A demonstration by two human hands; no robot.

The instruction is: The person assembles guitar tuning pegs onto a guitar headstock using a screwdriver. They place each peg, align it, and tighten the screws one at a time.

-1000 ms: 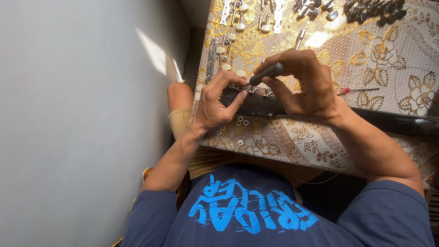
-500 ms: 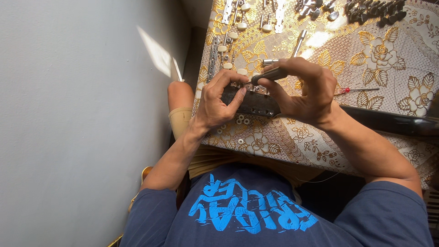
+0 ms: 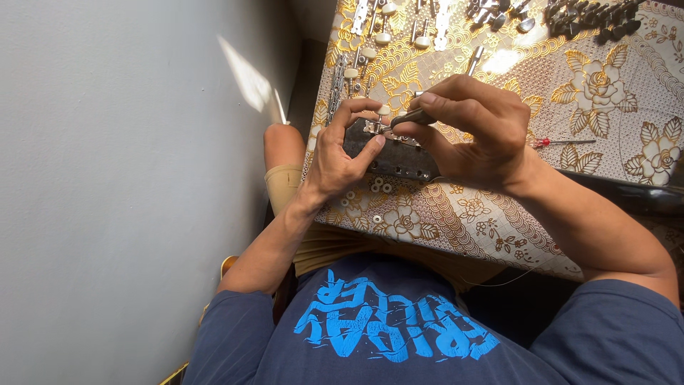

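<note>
- Your right hand (image 3: 477, 132): grip closed on a slim tool (image 3: 413, 117), its tip pointed down at the silver plate (image 3: 388, 132) on the headstock.
- Your left hand (image 3: 342, 153): grip clamped on the dark headstock (image 3: 392, 157), thumb across its near face, fingers curled over the far edge, holding it steady just above the tabletop (image 3: 541, 207).
- Headstock: lies between both hands near the tabletop's front left corner. One tuner plate sits on its upper edge; several small holes show on its near face, so fitting looks partly done. Whether any screw is fully home, you cannot tell.
- Loose washers (image 3: 377, 187): small white rings on the cloth just under the headstock, not yet used.
- Tuner strips (image 3: 367, 43): several with pale knobs lying beyond your left hand, still off the headstock.
- Dark tuners (image 3: 591, 16): a cluster at the far right edge, well apart from the work.
- Red-handled tool (image 3: 563, 142): thin, lying on the cloth just right of your right hand, untouched.
- Tabletop: covered in gold floral cloth, beside a grey wall (image 3: 107, 178).
</note>
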